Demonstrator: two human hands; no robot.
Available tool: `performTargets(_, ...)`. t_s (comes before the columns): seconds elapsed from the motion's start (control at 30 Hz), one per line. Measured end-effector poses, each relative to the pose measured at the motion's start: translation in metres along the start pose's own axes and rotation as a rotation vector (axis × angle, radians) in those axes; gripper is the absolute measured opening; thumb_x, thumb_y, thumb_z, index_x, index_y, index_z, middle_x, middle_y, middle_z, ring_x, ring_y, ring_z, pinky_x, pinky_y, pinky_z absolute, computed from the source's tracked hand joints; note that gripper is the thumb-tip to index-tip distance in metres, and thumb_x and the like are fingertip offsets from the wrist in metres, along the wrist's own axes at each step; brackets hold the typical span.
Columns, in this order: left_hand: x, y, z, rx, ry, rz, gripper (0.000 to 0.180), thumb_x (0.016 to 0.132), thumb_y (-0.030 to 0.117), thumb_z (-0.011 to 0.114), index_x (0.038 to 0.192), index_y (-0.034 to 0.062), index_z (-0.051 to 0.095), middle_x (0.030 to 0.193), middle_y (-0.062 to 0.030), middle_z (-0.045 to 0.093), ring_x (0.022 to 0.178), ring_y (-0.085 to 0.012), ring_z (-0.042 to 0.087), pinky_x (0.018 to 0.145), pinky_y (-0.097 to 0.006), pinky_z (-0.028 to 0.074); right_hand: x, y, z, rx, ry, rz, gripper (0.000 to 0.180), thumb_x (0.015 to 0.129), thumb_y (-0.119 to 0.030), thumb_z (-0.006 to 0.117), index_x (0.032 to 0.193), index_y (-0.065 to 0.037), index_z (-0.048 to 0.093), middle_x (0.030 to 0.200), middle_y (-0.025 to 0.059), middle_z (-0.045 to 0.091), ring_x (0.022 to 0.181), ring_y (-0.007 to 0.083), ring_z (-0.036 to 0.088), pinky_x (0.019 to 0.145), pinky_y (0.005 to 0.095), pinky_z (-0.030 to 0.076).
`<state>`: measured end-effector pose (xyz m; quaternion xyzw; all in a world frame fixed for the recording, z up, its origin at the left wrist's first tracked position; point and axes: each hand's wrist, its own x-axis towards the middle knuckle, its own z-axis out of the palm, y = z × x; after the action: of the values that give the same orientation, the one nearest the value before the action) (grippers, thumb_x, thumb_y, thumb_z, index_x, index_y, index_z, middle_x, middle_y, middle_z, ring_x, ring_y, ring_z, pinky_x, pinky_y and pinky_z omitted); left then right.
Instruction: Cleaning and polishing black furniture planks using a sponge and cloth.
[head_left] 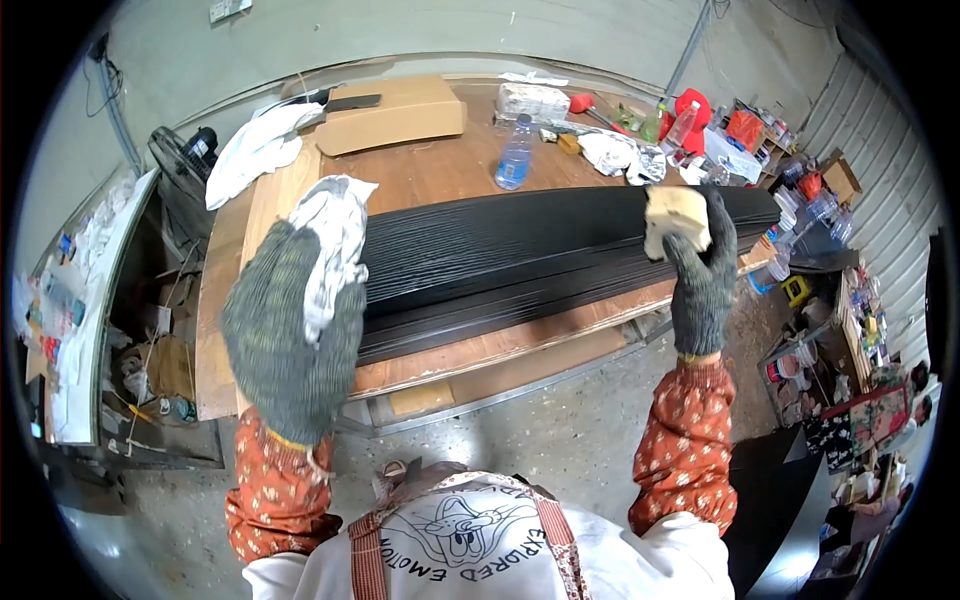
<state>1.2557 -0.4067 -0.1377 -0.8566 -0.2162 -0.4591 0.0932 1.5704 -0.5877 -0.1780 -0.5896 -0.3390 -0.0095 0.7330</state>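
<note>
Black boards (510, 245) with a fine lengthwise grain lie stacked along the near side of a wooden workbench. At their left end is my left hand (295, 315) in a grey-green knit glove, closed on a crumpled white cloth (338, 225). My right hand (703, 270), gloved alike, is over the right part of the boards. Its fingers and thumb pinch a pale yellow, sponge-like block (677, 218). Whether the block touches the board, I cannot tell.
On the workbench (440, 185) stand a cardboard box (395, 115), a clear plastic bottle (515, 155) and a wrapped white bundle (532, 102). Crumpled white cloths (610, 155) and bottles crowd its far right. A fan (180, 165) and a cluttered side table (90, 330) are at left.
</note>
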Motion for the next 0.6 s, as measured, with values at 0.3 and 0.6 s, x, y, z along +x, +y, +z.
performTargets(0.3, -0.013, 0.068, 0.109, 0.133, -0.062, -0.113, 0.042, 0.08, 0.037, 0.071, 0.114, 0.0135, 0.064, 0.12, -0.0062, 0.062, 0.107, -0.0271, 0.057, 0.099, -0.046, 0.038, -0.096, 0.035, -0.147, -0.104, 0.361, 0.154, 0.065, 0.082, -0.013, 0.068, 0.137, 0.003, 0.039, 0.127, 0.0138, 0.051, 0.115, 0.0225, 0.052, 0.096, 0.0346, 0.044)
performTargets(0.6, -0.001, 0.116, 0.154, 0.132, -0.079, 0.101, 0.043, 0.077, 0.033, 0.071, 0.112, 0.0092, 0.064, 0.124, -0.0118, 0.059, 0.106, -0.0316, 0.056, 0.099, -0.048, 0.038, -0.107, 0.042, -0.177, -0.077, 0.313, 0.158, 0.063, 0.085, -0.004, 0.062, 0.141, 0.001, 0.035, 0.129, 0.0143, 0.051, 0.115, 0.0216, 0.053, 0.097, 0.0324, 0.043)
